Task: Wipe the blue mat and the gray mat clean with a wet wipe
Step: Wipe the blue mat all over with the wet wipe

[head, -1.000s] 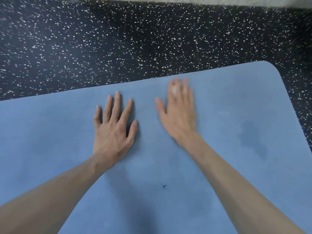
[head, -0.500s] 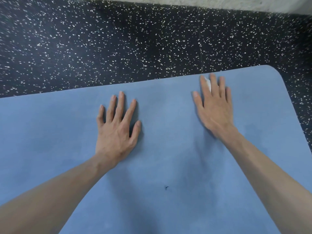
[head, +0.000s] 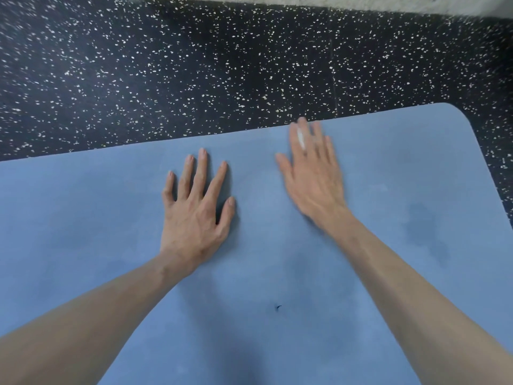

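The left hand (head: pixel 194 215) lay flat, fingers spread, on the blue mat (head: pixel 83 232). The blurred right hand (head: pixel 313 176) pressed a wet wipe (head: pixel 300 140) near the mat's far edge, fingers straight.

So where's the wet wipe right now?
Under the right hand, a white sliver of the wipe showing between its fingers, near the blue mat's far edge.

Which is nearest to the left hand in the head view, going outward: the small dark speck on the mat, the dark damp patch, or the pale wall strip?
From the left hand:
1. Small dark speck, toward the viewer and to its right on the blue mat.
2. Dark damp patch, far right on the mat.
3. Pale wall strip, beyond the speckled floor.
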